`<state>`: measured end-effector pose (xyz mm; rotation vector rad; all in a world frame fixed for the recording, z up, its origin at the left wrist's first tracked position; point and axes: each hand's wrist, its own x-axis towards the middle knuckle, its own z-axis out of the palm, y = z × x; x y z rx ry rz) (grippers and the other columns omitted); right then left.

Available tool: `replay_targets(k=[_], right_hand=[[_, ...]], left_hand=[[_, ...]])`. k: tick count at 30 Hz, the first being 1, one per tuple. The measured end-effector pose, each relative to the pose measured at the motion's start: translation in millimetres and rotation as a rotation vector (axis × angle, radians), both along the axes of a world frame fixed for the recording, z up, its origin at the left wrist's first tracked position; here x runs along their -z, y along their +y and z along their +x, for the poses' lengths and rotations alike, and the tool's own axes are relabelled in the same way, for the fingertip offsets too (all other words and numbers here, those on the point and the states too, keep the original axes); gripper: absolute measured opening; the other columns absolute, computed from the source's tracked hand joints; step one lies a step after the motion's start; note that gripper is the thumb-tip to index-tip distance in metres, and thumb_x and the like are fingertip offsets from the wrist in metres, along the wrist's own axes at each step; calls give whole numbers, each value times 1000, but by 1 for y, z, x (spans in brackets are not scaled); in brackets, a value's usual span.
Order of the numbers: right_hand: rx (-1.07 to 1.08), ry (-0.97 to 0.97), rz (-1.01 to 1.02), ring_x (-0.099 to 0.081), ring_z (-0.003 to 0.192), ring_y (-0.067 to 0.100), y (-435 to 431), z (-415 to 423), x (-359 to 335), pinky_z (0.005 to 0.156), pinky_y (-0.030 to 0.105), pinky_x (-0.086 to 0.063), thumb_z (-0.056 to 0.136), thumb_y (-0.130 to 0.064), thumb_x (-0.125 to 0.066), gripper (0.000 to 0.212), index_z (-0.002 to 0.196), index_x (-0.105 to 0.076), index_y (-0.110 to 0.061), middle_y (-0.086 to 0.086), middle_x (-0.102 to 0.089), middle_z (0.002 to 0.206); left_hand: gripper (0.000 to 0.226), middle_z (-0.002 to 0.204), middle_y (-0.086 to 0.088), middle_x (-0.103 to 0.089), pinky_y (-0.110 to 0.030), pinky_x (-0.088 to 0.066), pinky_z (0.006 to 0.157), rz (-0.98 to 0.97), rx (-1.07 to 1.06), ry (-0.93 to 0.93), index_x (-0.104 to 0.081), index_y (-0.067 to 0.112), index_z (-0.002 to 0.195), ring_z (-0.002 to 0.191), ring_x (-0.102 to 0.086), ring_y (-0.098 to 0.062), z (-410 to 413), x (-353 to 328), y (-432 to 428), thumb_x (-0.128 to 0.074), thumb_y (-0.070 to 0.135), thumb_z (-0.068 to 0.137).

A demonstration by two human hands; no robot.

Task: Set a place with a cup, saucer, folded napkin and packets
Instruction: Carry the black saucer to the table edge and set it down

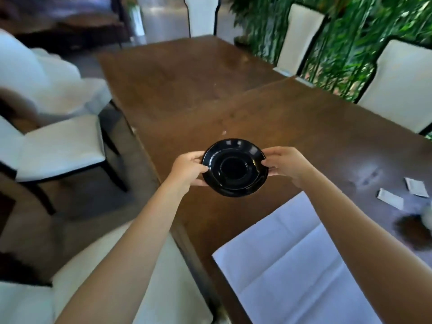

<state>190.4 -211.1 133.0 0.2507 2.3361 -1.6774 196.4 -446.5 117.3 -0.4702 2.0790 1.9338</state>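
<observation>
A glossy black saucer (234,168) is held level over the brown wooden table (268,113), near its left edge. My left hand (187,169) grips the saucer's left rim and my right hand (285,165) grips its right rim. A white napkin (287,260) lies unfolded and flat on the table below my right forearm. Two white packets (390,199) (416,187) rest on the table at the right. A blurred white and dark object (420,223) at the right edge may be the cup; I cannot tell.
White-cushioned chairs stand around the table: one at the left (58,146), one close below me (117,277), two on the far right side (301,33) (399,85), one at the far end (201,15). Green foliage (350,43) lines the wall behind.
</observation>
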Motion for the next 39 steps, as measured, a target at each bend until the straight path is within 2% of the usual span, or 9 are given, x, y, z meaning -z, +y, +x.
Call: replay_targets(k=[6,8,12,19,23,29,32,36,39], right_hand=[[-17,-167,-38,-65,74,22,-31,10,55,69,29,-56,86,12,-50,32,114,-62,2,17,-66,97],[-12,-215,-70,-65,76,23,-35,15,70,72,32,-56,86,12,-50,31,114,-61,2,17,-66,97],[25,-300,-102,-65,89,28,-41,24,94,85,40,-54,87,10,-52,29,112,-63,1,16,-66,100],[79,-363,-171,-67,82,24,-43,35,124,70,29,-55,86,11,-51,31,111,-65,-1,15,-68,98],[75,-356,-165,-66,89,29,-42,39,136,79,36,-55,85,11,-50,34,114,-64,-2,18,-68,100],[67,-297,-74,-65,76,23,-47,40,139,65,25,-57,83,12,-48,38,113,-66,-5,14,-67,92],[76,-287,-32,-64,83,26,-50,38,140,76,33,-58,82,11,-49,38,112,-67,-5,14,-67,91],[90,-302,-15,-64,84,25,-50,36,143,75,34,-57,84,11,-53,35,111,-67,-6,5,-66,81],[83,-316,-24,-64,84,25,-49,37,144,81,39,-58,85,10,-54,34,112,-66,-6,1,-63,73]], left_hand=[[47,106,-8,-68,-35,-59,52,32,-111,-115,-61,12,119,92,-67,-27,26,49,-23,-54,-15,81],[49,109,-10,-66,-38,-59,57,46,-130,-136,-60,12,120,97,-65,-30,34,61,-27,-53,-16,81],[52,121,-13,-61,-35,-59,54,31,-170,-184,-56,12,126,105,-61,-33,44,81,-30,-55,-15,81],[50,129,-14,-56,-30,-56,54,-12,-206,-213,-53,11,128,112,-57,-33,57,109,-27,-57,-10,83],[49,128,-15,-58,-35,-57,63,-23,-216,-215,-54,10,128,112,-58,-33,61,122,-27,-56,-11,84],[48,125,-14,-59,-27,-56,52,-45,-227,-196,-56,12,125,108,-59,-32,62,131,-28,-57,-11,83],[48,127,-13,-58,-25,-54,53,-71,-227,-203,-56,13,126,112,-58,-32,62,133,-28,-58,-10,84],[47,128,-13,-58,-27,-54,59,-106,-215,-198,-56,14,126,112,-58,-32,60,137,-29,-59,-7,84],[47,125,-13,-59,-26,-55,55,-118,-204,-188,-57,15,124,108,-59,-31,59,138,-30,-59,-8,83]])
